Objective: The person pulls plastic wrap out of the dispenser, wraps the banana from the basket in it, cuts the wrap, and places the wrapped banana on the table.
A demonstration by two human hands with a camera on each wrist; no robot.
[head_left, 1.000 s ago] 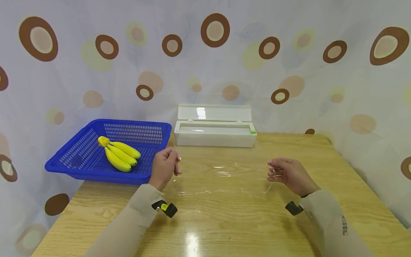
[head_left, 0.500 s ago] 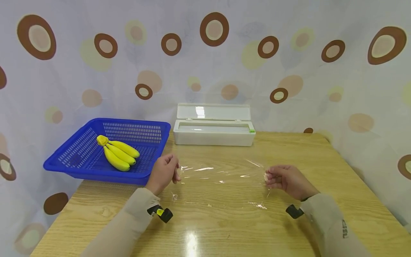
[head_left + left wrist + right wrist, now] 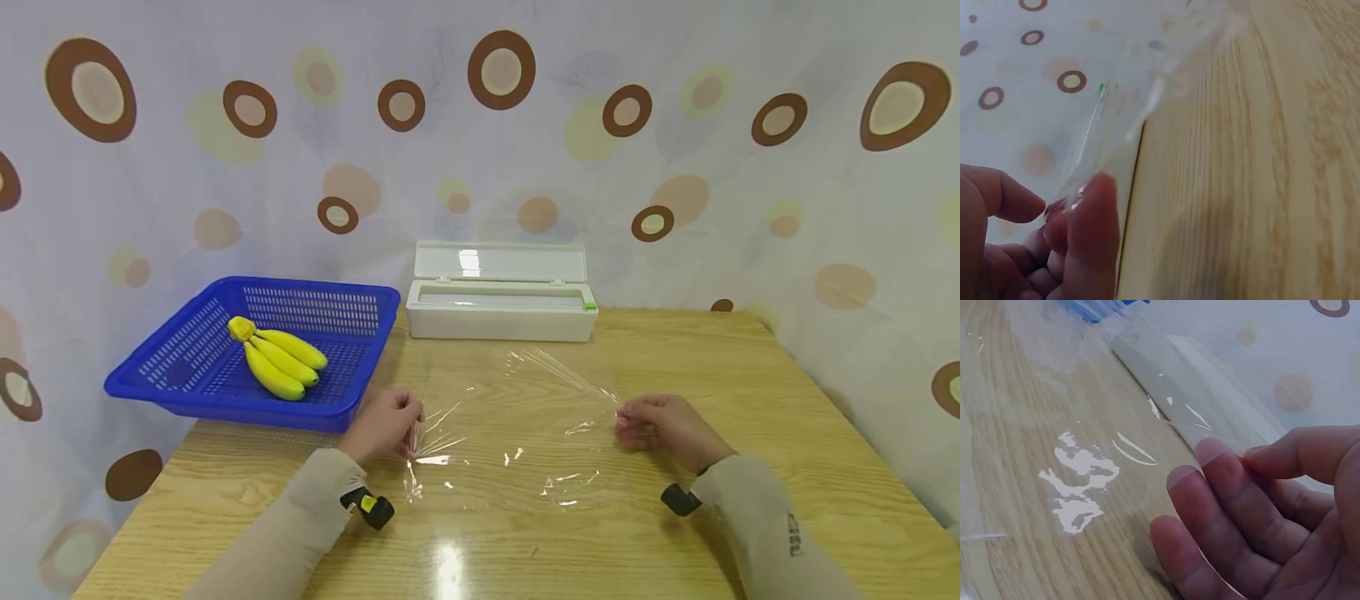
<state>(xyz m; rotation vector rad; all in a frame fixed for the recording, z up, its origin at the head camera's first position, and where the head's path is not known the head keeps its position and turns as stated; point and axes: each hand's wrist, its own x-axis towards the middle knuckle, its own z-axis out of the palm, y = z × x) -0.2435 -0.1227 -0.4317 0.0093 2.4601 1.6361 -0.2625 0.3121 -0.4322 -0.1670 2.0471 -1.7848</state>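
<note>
A sheet of clear plastic wrap [image 3: 517, 457] stretches between the two hands, low over the wooden table [image 3: 525, 550], with bright creases running from each grip. At its left side my left hand [image 3: 384, 427] pinches the film between thumb and fingers; in the left wrist view the film [image 3: 1147, 106] rises away from those fingertips. My right hand [image 3: 667, 429] pinches the opposite side, thumb against index finger, the other fingers loosely bent. The right wrist view shows the film [image 3: 1079, 481] glinting over the wood grain.
Behind the film stands a white cling film box [image 3: 502, 323], its lid raised and a green slider at its right end. To the left, a blue plastic basket [image 3: 262, 414] holds a bunch of bananas [image 3: 281, 362]. A patterned curtain [image 3: 555, 167] hangs behind the table.
Both hands have come down and toward the person with the film, the left hand more than the right. The film now lies lower and shows more creases. Basket and box have stayed put.
</note>
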